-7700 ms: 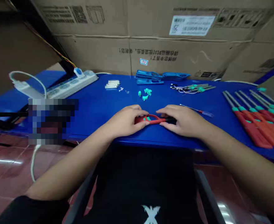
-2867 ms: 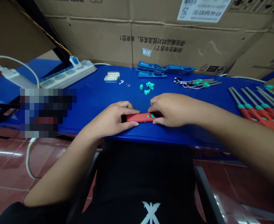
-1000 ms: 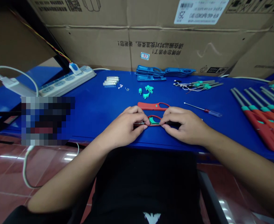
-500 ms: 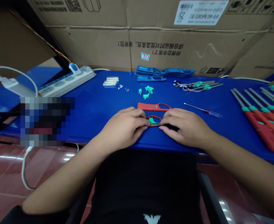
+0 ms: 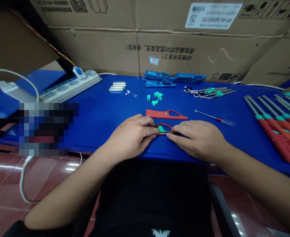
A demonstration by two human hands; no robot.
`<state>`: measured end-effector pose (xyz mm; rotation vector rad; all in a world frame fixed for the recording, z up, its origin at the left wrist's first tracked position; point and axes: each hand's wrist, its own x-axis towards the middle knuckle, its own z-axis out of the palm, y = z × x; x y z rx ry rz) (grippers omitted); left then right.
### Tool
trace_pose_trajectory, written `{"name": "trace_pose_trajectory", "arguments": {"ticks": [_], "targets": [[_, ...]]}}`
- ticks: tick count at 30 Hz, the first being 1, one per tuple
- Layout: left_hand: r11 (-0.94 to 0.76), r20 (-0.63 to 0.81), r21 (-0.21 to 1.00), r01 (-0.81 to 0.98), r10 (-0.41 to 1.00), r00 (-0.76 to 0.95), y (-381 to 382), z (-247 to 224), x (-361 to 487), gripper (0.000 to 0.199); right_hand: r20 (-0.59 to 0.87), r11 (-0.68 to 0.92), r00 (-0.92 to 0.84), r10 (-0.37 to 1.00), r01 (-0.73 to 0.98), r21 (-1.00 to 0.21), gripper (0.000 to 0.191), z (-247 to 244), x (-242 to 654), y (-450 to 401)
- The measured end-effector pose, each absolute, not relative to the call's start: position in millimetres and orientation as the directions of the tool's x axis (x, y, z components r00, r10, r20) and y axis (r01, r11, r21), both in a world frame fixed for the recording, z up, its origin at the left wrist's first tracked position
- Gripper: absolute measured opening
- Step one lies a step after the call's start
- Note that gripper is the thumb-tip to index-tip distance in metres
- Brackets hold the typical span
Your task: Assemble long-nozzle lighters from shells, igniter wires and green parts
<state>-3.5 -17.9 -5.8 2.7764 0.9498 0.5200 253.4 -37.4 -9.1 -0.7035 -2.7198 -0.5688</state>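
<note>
One red casing (image 5: 162, 133) is pinched by left hand (image 5: 135, 136) and right hand (image 5: 200, 138), both curled closed. Beyond lies a red shell (image 5: 157, 114).

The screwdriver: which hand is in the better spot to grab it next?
Probably the right hand. The screwdriver lies just beyond it, while the left hand is farther off. Both hands are at the red part, so the right would likely need to let go first.

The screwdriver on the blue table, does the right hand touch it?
No, the screwdriver lies beyond the right hand, with blue table showing between them.
</note>
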Motion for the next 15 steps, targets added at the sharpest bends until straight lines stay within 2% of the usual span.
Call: {"name": "trace_pose_trajectory", "arguments": {"ticks": [8,15], "targets": [[-0.79,0.304,0.282,0.544,0.611,0.73,-17.7,-10.7,-6.2,0.024,0.372,0.83,-0.839,0.396,0.5,0.245,0.02,-11.1,250.6,-32.7],[-0.784,0.279,0.308,0.539,0.616,0.737,-17.4,-8.3,-6.6,0.024,0.331,0.785,-0.755,0.567,0.616,0.061,0.022,-8.5,247.8,-36.8]]}}
